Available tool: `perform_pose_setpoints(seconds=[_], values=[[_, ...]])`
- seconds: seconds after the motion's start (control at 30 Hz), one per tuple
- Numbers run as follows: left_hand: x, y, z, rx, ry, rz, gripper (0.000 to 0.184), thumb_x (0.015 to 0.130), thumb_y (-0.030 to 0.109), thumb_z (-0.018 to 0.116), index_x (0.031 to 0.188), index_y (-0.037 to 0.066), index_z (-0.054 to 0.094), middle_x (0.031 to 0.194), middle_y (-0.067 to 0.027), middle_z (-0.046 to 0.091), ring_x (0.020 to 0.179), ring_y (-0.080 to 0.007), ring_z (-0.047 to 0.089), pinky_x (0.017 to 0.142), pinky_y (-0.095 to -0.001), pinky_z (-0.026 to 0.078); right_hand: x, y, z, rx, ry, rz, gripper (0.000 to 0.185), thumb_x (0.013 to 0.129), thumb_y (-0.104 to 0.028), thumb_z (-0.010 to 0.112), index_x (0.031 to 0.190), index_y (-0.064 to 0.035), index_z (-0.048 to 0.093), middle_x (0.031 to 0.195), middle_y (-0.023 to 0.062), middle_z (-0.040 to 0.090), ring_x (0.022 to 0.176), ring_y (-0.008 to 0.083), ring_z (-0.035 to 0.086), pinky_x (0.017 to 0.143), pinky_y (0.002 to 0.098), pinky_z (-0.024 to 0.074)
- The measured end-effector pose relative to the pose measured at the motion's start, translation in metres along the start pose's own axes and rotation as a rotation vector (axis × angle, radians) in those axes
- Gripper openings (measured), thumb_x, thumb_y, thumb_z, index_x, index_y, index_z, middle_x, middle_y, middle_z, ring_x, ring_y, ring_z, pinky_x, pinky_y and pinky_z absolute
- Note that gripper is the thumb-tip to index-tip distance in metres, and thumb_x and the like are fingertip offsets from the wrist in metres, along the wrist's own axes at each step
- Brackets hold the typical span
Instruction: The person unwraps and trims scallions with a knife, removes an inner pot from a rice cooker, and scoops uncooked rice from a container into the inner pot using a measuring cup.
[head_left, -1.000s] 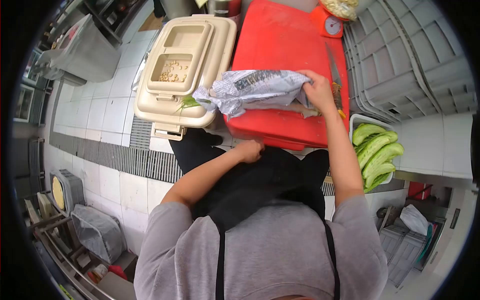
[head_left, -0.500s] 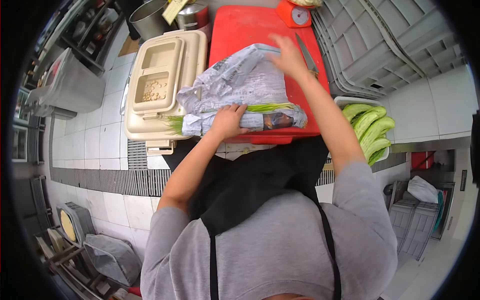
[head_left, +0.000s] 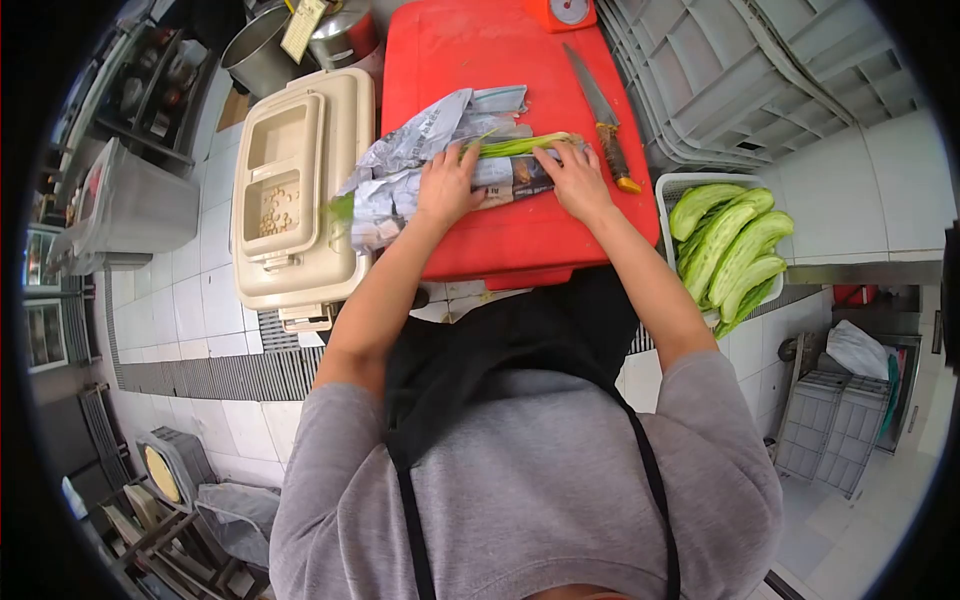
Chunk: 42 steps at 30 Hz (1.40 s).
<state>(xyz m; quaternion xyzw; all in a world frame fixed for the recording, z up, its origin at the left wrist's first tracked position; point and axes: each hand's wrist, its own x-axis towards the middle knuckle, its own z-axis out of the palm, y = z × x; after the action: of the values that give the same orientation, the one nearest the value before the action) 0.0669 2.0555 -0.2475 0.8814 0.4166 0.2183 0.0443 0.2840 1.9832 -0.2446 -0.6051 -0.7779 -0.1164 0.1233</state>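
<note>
A bundle of long, thin green stalks (head_left: 520,147) lies partly rolled in newspaper (head_left: 400,192) on a red board (head_left: 480,245). Leafy green ends show at the left of the roll. My left hand (head_left: 449,187) presses on the middle of the roll, its fingers curled over the far side. Near the roll's right end, my right hand (head_left: 578,182) grips the paper and stalks, its thumb hidden. Beyond the stalks, the loose newspaper is crumpled. A knife (head_left: 603,115) with a worn handle lies right of the bundle.
At left is a beige lidded container (head_left: 347,215) with small pale pieces in its tray. A white basket (head_left: 665,185) of green gourds (head_left: 735,235) stands right. Grey crates (head_left: 740,80), an orange scale (head_left: 567,12) and metal pots (head_left: 250,50) sit farther back.
My right hand has come down from the far edge of the paper onto the roll's right end. The far paper is drawn in and the roll has moved away from me.
</note>
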Motion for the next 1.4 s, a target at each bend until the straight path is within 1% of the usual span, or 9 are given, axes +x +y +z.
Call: perform_pose_setpoints(seconds=[0.17,0.33,0.5,0.6,0.77,0.93,1.03,1.33,1.4], values=[[-0.051,0.01,-0.013,-0.049,0.069,0.224,0.034,0.068,0.014,0.061,0.102,0.009,0.057,0.113,-0.0132,0.049,0.097,-0.0292,0.049,0.083,-0.0396,0.04,-0.047,-0.012,-0.013,0.199,-0.037,0.044,0.027,0.071,-0.009,0.057,0.098,-0.0115,0.058,0.103,0.0048,0.053,0.106,0.0213,0.046,0.097,0.0518,0.0239],[-0.096,0.028,-0.018,-0.144,-0.123,0.191,0.012,0.07,0.01,0.059,0.081,0.007,0.057,0.082,-0.0075,0.055,0.076,-0.0248,0.055,0.068,-0.0351,0.044,-0.083,-0.022,-0.012,0.223,0.016,0.059,0.02,0.069,-0.008,0.059,0.088,-0.0104,0.059,0.093,0.0038,0.055,0.099,0.0205,0.049,0.098,0.0508,0.0236],[-0.116,0.053,-0.02,-0.225,-0.278,0.298,0.009,0.072,0.011,0.058,0.08,0.007,0.056,0.075,-0.0081,0.053,0.067,-0.0253,0.056,0.06,-0.0354,0.046,-0.092,-0.011,-0.027,0.244,0.049,0.147,0.019,0.067,-0.009,0.061,0.086,-0.0099,0.059,0.086,0.0046,0.056,0.093,0.0209,0.052,0.097,0.0488,0.025],[-0.104,0.057,-0.022,-0.397,-0.398,0.285,0.019,0.071,0.017,0.062,0.087,0.008,0.058,0.078,-0.009,0.055,0.07,-0.0286,0.057,0.06,-0.0362,0.048,-0.093,-0.004,-0.031,0.257,-0.182,0.077,0.018,0.068,-0.012,0.062,0.086,-0.0081,0.059,0.082,0.0064,0.058,0.086,0.0239,0.055,0.09,0.044,0.0356],[-0.011,0.071,-0.017,-0.4,-0.071,0.127,0.032,0.071,0.02,0.064,0.099,0.007,0.056,0.096,-0.0152,0.053,0.088,-0.0323,0.053,0.075,-0.0384,0.045,-0.053,0.005,-0.032,0.394,0.14,0.646,0.018,0.074,-0.02,0.061,0.083,-0.0044,0.059,0.078,0.0104,0.058,0.072,0.0304,0.057,0.062,0.038,0.0469],[0.035,0.077,0.02,0.015,-0.169,0.029,0.109,0.048,0.05,0.075,0.135,0.011,0.022,0.127,-0.0214,0.034,0.116,-0.0374,0.035,0.098,-0.0529,0.025,-0.033,0.019,-0.003,0.317,0.135,0.744,0.019,0.074,-0.021,0.062,0.081,-0.0043,0.058,0.077,0.0123,0.058,0.071,0.032,0.057,0.061,0.0411,0.0466],[0.031,0.082,0.025,0.119,-0.432,0.05,0.125,0.041,0.055,0.076,0.138,0.013,0.01,0.132,-0.0201,0.03,0.121,-0.0356,0.03,0.1,-0.0562,0.019,-0.042,0.036,0.005,0.404,0.115,0.778,0.017,0.074,-0.02,0.061,0.08,-0.0041,0.058,0.079,0.0138,0.058,0.072,0.033,0.057,0.062,0.0424,0.0467],[0.032,0.052,0.014,0.085,-0.518,0.052,0.099,0.048,0.028,0.077,0.132,0.009,0.027,0.107,-0.0149,0.045,0.102,-0.0317,0.045,0.091,-0.0424,0.036,-0.085,0.055,-0.001,0.279,-0.026,0.852,0.015,0.071,-0.017,0.062,0.079,-0.0044,0.058,0.079,0.0139,0.058,0.072,0.0325,0.058,0.064,0.041,0.0468],[0.028,0.052,0.009,-0.042,-0.194,0.164,0.083,0.054,0.024,0.076,0.125,0.007,0.037,0.104,-0.0149,0.046,0.099,-0.0313,0.046,0.085,-0.0415,0.039,-0.073,0.052,-0.026,0.423,0.114,0.848,0.017,0.069,-0.016,0.066,0.081,-0.0053,0.06,0.076,0.0116,0.057,0.071,0.0292,0.058,0.063,0.0378,0.0468]])
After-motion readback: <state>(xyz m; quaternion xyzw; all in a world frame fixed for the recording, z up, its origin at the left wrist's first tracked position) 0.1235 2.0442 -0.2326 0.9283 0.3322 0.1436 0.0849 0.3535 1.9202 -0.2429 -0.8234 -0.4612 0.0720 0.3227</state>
